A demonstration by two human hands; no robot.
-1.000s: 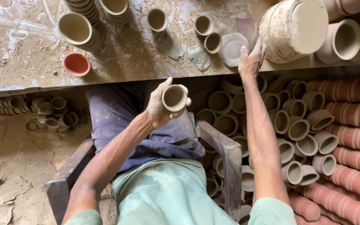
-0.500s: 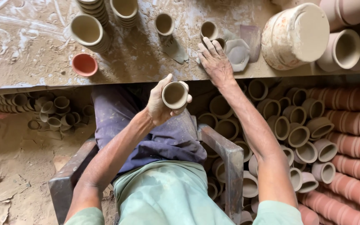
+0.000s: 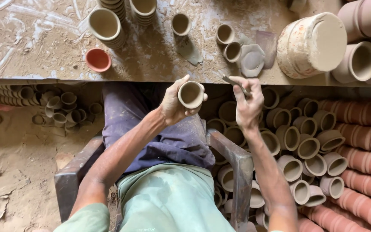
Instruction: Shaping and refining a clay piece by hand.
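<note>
My left hand [image 3: 173, 105] grips a small unfired clay cup [image 3: 191, 94], its mouth facing up, just below the edge of the dusty work table [image 3: 44, 47]. My right hand [image 3: 248, 102] is beside it, a little to the right, pinching a thin flat tool [image 3: 236, 85] between thumb and fingers. The tool's tip points toward the table edge. Hand and cup do not touch each other.
On the table stand stacks of clay cups [image 3: 106, 25], single cups [image 3: 181, 23], an orange bowl [image 3: 98, 59], a hexagonal clay piece [image 3: 252, 59] and a large clay-smeared tub [image 3: 312, 43]. Several cups [image 3: 305, 146] are heaped on the floor at right, more at left [image 3: 61, 107].
My right hand has come back from the table, where it reached among the cups, and now holds the thin tool near the cup. The left hand stayed in place with the cup.
</note>
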